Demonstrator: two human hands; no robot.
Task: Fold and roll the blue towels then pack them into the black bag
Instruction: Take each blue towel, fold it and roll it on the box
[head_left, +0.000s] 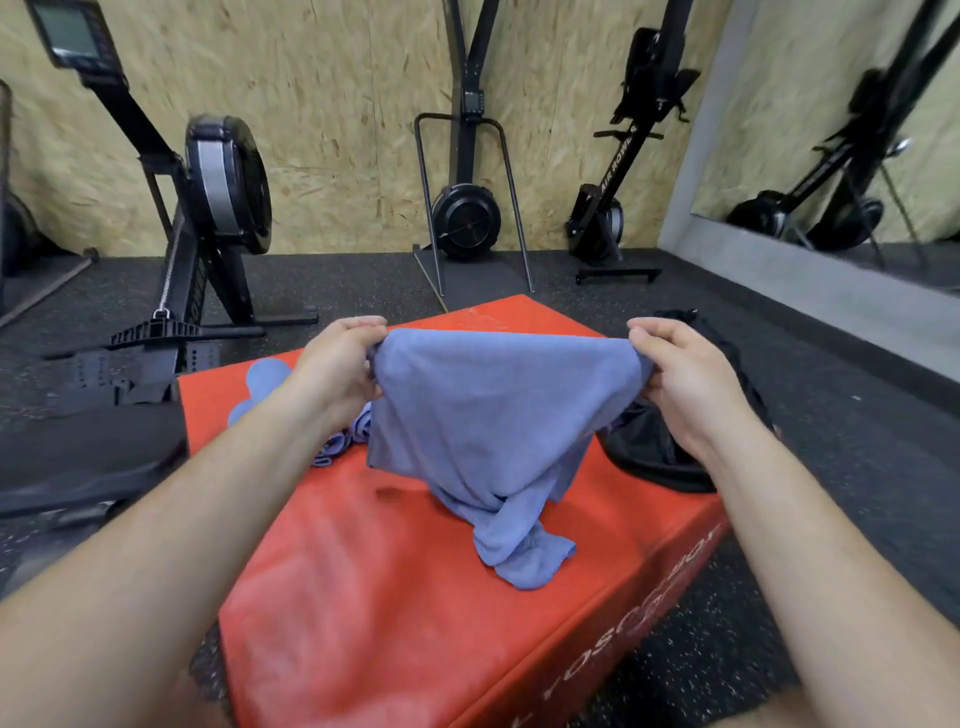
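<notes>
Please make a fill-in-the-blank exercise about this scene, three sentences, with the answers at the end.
1. The left hand and the right hand each pinch one top ____ of the towel.
2. The towel's lower end rests on a box whose colour is ____.
3. The bag lies on the box, on the ____ side of the towel.
Answers: corner; red; right.

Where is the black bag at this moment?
In the head view, the black bag lies at the right edge of the red box, partly hidden behind the right hand, just right of the held-up blue towel.
</notes>
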